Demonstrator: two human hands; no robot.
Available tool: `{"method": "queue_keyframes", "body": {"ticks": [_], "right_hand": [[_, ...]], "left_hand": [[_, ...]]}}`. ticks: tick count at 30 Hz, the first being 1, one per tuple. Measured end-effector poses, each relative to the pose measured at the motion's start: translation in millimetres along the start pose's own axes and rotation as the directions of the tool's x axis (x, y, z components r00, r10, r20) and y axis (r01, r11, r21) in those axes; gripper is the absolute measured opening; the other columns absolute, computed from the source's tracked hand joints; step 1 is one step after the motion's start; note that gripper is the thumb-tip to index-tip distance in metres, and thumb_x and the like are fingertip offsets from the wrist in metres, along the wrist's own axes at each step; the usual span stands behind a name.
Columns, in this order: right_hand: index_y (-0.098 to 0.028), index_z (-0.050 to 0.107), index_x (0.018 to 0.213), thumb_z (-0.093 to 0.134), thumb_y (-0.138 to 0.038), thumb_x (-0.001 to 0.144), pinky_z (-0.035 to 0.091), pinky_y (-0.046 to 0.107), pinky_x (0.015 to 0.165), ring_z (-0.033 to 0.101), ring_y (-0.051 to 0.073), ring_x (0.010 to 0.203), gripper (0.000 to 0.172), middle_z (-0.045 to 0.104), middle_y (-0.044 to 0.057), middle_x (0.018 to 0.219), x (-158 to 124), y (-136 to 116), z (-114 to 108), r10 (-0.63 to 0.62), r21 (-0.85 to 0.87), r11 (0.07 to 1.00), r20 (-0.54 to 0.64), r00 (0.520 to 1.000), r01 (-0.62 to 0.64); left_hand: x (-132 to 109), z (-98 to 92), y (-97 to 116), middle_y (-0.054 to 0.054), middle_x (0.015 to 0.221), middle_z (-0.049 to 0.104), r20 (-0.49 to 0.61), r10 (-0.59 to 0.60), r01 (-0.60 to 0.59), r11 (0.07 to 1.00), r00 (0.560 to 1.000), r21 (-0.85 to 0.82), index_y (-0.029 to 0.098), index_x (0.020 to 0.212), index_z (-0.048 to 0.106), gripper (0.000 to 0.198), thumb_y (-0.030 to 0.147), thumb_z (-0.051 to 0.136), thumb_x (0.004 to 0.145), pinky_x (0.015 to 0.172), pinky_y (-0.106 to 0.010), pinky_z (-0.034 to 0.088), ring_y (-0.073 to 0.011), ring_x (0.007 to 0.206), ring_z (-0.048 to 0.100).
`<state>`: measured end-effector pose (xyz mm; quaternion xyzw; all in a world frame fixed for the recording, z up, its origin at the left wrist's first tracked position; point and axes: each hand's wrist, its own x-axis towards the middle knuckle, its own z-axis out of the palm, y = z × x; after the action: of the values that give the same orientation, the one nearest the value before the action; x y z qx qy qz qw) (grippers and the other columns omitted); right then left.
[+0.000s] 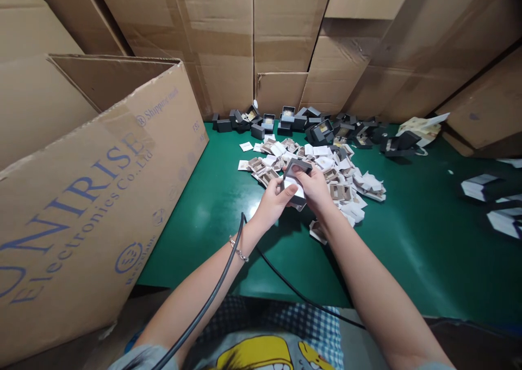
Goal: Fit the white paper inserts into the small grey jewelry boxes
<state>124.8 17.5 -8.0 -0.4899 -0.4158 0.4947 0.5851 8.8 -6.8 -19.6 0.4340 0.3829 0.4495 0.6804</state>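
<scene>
Over the middle of the table, my left hand (274, 200) and my right hand (313, 184) both grip one small dark box (300, 200). Its lid looks raised, and a white piece shows between the two halves. The left thumb presses on the white part, while the right thumb lies inside the upper half. Some of the box is hidden behind my fingers. Around and beyond my hands spreads a pile of small white card pieces and grey-brown inserts (339, 192).
Several small black boxes (320, 132), some open, line the back of the green table (408, 239). A large carton (101, 196) stands at left, and stacked cartons (220, 38) wall the back. A black cable (220, 283) crosses my left forearm. White folded pieces (479, 187) lie at right.
</scene>
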Motion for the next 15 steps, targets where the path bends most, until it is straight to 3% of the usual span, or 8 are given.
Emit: {"method": "queue_keyframes", "body": {"ticks": [4,10,15], "right_hand": [[-0.022,0.060,0.090,0.071,-0.045,0.060,0.052,0.031,0.069,0.063,0.018,0.080,0.039,0.070,0.003,0.094,1.5,1.6,0.3,0.014,0.016,1.000,0.047,0.999,-0.014],[-0.021,0.059,0.081,0.065,-0.033,0.057,0.045,0.026,0.057,0.053,0.013,0.061,0.027,0.062,-0.003,0.071,1.7,2.4,0.4,0.050,0.051,0.997,0.030,0.998,-0.051],[-0.022,0.056,0.076,0.060,-0.029,0.057,0.044,0.028,0.059,0.050,0.013,0.059,0.021,0.059,-0.003,0.067,3.0,2.6,-1.5,0.026,-0.029,0.999,-0.020,0.999,-0.027]], "left_hand": [[-0.5,1.6,1.7,-0.003,0.082,0.063,-0.063,-0.017,0.015,0.999,0.998,-0.040,0.016,0.097,0.049,0.070,0.069,0.069,0.057,0.059,-0.025,0.048,-0.0141,0.070,0.062],[-0.6,0.6,-3.4,-0.003,0.082,0.061,-0.072,0.025,-0.024,1.000,0.997,0.014,0.016,0.100,0.051,0.065,0.067,0.066,0.063,0.059,-0.023,0.047,-0.0120,0.068,0.059],[-0.6,0.5,-9.7,-0.002,0.083,0.060,-0.051,0.058,-0.054,0.995,0.997,0.080,0.016,0.106,0.048,0.067,0.064,0.067,0.064,0.059,-0.024,0.045,-0.0121,0.070,0.058]]}}
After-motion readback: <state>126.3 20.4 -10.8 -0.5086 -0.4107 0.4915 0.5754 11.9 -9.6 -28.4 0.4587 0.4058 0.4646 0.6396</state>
